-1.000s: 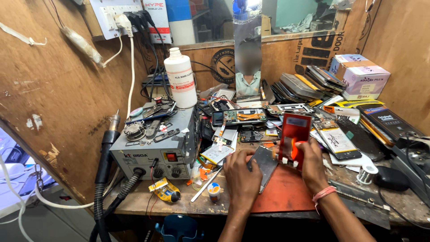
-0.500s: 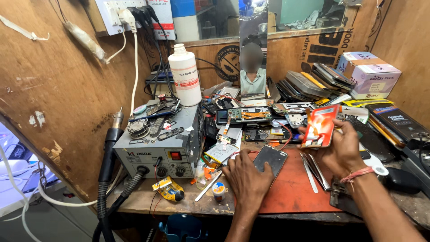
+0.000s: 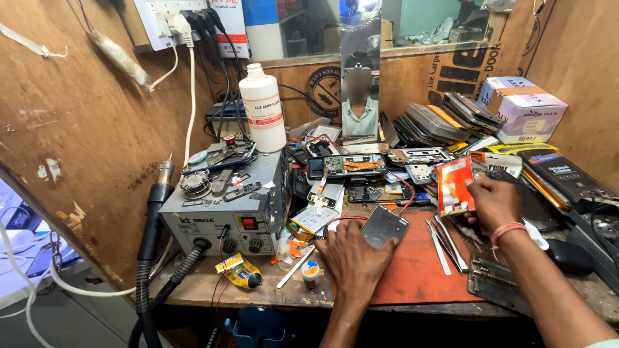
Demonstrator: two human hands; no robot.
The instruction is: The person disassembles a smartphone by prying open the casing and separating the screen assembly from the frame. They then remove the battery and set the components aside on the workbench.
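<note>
A: The left hand (image 3: 353,258) is pressed flat, fingers spread, on a grey phone panel (image 3: 384,225) at lower centre, on the red work mat (image 3: 419,277). The right hand (image 3: 493,203) is closed on a red-orange card (image 3: 454,185) at centre right.

B: And the change since a second ago?

A: The card has been carried rightward and lowered — from above the mat to beside the metal tweezers (image 3: 442,248). The panel has been kept pinned beside the grey rework station (image 3: 222,216) — work on it appears paused.
</note>
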